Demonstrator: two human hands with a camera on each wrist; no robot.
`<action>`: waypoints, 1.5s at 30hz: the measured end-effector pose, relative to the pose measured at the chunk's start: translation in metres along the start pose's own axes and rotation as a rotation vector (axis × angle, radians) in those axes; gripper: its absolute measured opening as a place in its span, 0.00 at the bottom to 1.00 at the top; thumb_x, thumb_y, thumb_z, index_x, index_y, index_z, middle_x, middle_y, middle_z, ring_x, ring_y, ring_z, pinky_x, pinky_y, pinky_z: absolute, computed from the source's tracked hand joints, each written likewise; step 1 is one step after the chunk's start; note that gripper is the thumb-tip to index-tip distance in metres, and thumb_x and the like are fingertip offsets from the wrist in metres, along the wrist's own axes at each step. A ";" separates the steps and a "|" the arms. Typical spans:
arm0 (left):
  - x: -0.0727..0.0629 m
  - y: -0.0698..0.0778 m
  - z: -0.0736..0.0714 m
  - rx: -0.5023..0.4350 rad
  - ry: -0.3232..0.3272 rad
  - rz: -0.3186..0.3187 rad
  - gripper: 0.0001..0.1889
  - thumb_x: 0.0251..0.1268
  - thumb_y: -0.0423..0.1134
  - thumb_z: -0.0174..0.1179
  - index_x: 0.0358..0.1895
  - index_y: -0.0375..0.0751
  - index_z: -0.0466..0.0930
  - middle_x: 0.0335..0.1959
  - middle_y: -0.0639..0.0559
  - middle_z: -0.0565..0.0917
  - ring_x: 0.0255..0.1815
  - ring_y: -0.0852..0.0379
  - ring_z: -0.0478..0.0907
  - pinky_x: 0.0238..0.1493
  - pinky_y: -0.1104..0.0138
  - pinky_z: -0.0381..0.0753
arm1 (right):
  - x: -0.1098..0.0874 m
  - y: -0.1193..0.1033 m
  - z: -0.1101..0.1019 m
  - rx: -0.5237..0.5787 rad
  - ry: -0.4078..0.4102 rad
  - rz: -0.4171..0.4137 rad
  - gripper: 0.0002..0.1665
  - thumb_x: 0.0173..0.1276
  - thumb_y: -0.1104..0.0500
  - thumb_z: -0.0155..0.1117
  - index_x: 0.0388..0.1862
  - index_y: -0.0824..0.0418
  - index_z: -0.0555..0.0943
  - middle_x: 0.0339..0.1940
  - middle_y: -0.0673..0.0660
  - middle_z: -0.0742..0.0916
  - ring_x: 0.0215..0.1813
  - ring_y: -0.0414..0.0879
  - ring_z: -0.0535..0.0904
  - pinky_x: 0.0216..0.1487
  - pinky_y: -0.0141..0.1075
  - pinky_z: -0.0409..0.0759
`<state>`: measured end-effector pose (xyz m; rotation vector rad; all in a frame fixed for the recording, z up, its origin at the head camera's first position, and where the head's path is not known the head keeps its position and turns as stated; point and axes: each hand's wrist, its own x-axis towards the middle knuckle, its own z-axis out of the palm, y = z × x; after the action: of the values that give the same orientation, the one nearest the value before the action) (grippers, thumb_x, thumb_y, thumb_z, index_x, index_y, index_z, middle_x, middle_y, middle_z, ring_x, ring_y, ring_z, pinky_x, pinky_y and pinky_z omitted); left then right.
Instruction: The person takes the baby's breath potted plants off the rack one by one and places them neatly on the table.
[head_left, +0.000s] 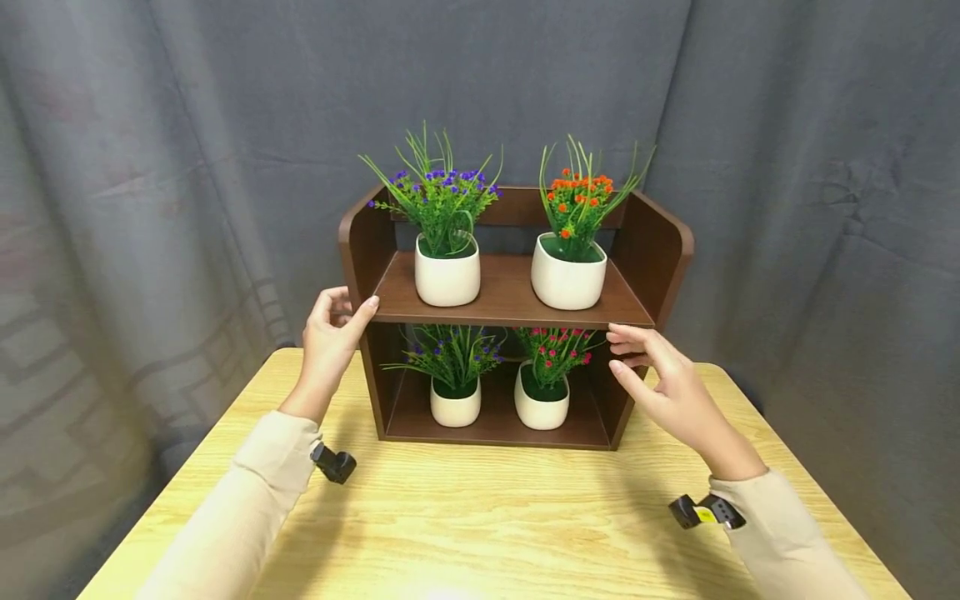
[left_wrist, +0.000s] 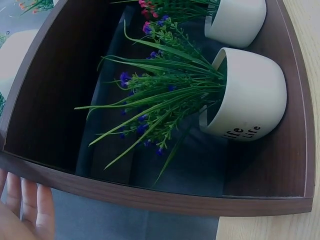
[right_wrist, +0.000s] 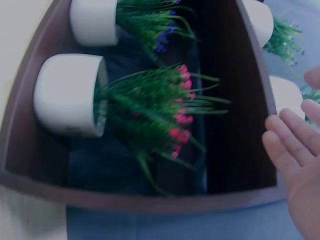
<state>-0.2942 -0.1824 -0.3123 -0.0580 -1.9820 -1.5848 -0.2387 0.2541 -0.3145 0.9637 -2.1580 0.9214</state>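
Observation:
A dark brown two-tier wooden shelf [head_left: 502, 320] stands on the table. My left hand [head_left: 330, 337] grips its left side panel, the thumb on the front edge by the upper board and the fingers along the outer face. Near the right end of that board is my right hand [head_left: 663, 387], fingers loosely extended and holding nothing; the right wrist view shows its fingertips [right_wrist: 274, 122] close by the shelf's edge. On the upper board stand a white pot with purple flowers [head_left: 447, 271] and one with orange flowers [head_left: 567, 275].
The lower tier holds a white pot with purple-blue flowers [head_left: 455, 407] and another with pink-red flowers [head_left: 542, 407]. Beneath the shelf is a light wood table [head_left: 480, 517]. Grey curtains [head_left: 285, 100] hang behind and at both sides.

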 end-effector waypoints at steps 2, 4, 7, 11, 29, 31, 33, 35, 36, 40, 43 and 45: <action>0.000 0.001 0.000 -0.004 0.001 0.004 0.25 0.63 0.52 0.70 0.56 0.41 0.77 0.38 0.55 0.76 0.37 0.59 0.71 0.36 0.69 0.72 | 0.007 -0.003 0.001 0.015 0.032 -0.024 0.33 0.62 0.78 0.66 0.66 0.66 0.73 0.60 0.59 0.80 0.55 0.49 0.78 0.54 0.26 0.76; -0.001 0.001 0.000 -0.012 0.003 0.011 0.25 0.63 0.51 0.70 0.56 0.40 0.77 0.38 0.54 0.76 0.37 0.59 0.71 0.36 0.69 0.72 | 0.014 -0.006 0.003 0.015 0.058 -0.031 0.33 0.61 0.78 0.67 0.65 0.67 0.74 0.62 0.60 0.80 0.57 0.50 0.77 0.56 0.26 0.75; -0.001 0.000 0.001 -0.016 0.002 0.016 0.24 0.63 0.51 0.70 0.56 0.40 0.77 0.38 0.54 0.76 0.37 0.59 0.71 0.36 0.70 0.72 | 0.023 -0.010 0.005 -0.004 0.089 -0.023 0.34 0.60 0.77 0.68 0.66 0.67 0.74 0.63 0.61 0.79 0.60 0.52 0.76 0.60 0.26 0.72; -0.001 0.000 0.001 -0.025 0.002 0.020 0.24 0.63 0.50 0.70 0.56 0.40 0.77 0.38 0.55 0.76 0.37 0.59 0.71 0.35 0.70 0.72 | 0.034 -0.012 0.007 -0.016 0.120 0.010 0.37 0.61 0.75 0.70 0.69 0.67 0.71 0.66 0.62 0.77 0.64 0.58 0.74 0.65 0.28 0.69; 0.000 0.000 0.000 -0.006 0.013 0.006 0.24 0.63 0.50 0.69 0.56 0.41 0.77 0.39 0.55 0.76 0.38 0.60 0.71 0.35 0.70 0.72 | 0.087 -0.009 0.010 0.096 0.062 0.320 0.55 0.66 0.59 0.72 0.81 0.63 0.48 0.77 0.66 0.60 0.75 0.57 0.63 0.70 0.51 0.65; 0.000 0.000 0.000 -0.009 0.014 0.008 0.24 0.63 0.51 0.69 0.56 0.40 0.77 0.38 0.54 0.76 0.38 0.60 0.71 0.36 0.70 0.72 | 0.091 -0.007 0.010 0.110 0.051 0.360 0.56 0.67 0.55 0.72 0.81 0.63 0.47 0.78 0.65 0.60 0.75 0.56 0.63 0.70 0.50 0.65; 0.000 -0.001 0.000 -0.011 0.017 0.006 0.24 0.63 0.51 0.69 0.55 0.40 0.77 0.38 0.54 0.76 0.37 0.59 0.71 0.35 0.70 0.72 | 0.096 -0.005 0.010 0.126 0.039 0.399 0.57 0.67 0.53 0.72 0.82 0.63 0.46 0.78 0.65 0.60 0.74 0.57 0.64 0.70 0.50 0.65; 0.000 -0.001 0.001 -0.010 0.016 0.003 0.25 0.63 0.51 0.69 0.55 0.40 0.77 0.38 0.55 0.76 0.37 0.59 0.71 0.35 0.70 0.72 | 0.099 -0.002 0.011 0.130 0.030 0.434 0.59 0.66 0.50 0.72 0.82 0.63 0.44 0.78 0.66 0.60 0.74 0.58 0.65 0.70 0.51 0.66; 0.000 -0.001 0.001 -0.010 0.015 0.003 0.25 0.63 0.52 0.70 0.55 0.40 0.77 0.38 0.55 0.76 0.37 0.59 0.72 0.35 0.70 0.72 | 0.101 0.000 0.011 0.129 0.026 0.450 0.60 0.66 0.49 0.72 0.82 0.63 0.44 0.78 0.66 0.60 0.74 0.58 0.65 0.70 0.51 0.66; 0.000 -0.001 0.002 -0.004 0.007 0.002 0.25 0.63 0.52 0.69 0.57 0.41 0.77 0.39 0.55 0.77 0.38 0.60 0.72 0.35 0.70 0.72 | 0.107 0.003 0.010 0.106 0.015 0.507 0.64 0.63 0.44 0.74 0.82 0.62 0.43 0.78 0.65 0.61 0.73 0.58 0.66 0.69 0.53 0.66; 0.000 -0.001 0.002 0.002 0.003 -0.002 0.25 0.63 0.51 0.69 0.58 0.42 0.77 0.39 0.56 0.77 0.38 0.61 0.71 0.35 0.70 0.72 | 0.112 0.005 0.009 0.103 -0.003 0.555 0.66 0.60 0.41 0.74 0.82 0.59 0.43 0.77 0.65 0.63 0.74 0.58 0.64 0.70 0.54 0.63; 0.001 -0.002 0.002 0.000 0.005 -0.004 0.24 0.64 0.50 0.69 0.58 0.42 0.77 0.39 0.57 0.76 0.38 0.61 0.71 0.35 0.71 0.72 | 0.115 0.007 0.008 0.124 -0.019 0.583 0.66 0.60 0.40 0.74 0.83 0.58 0.43 0.76 0.65 0.64 0.75 0.57 0.62 0.72 0.54 0.61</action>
<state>-0.2963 -0.1814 -0.3139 -0.0499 -1.9792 -1.5860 -0.3102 0.2070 -0.2370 0.3860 -2.4689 1.3275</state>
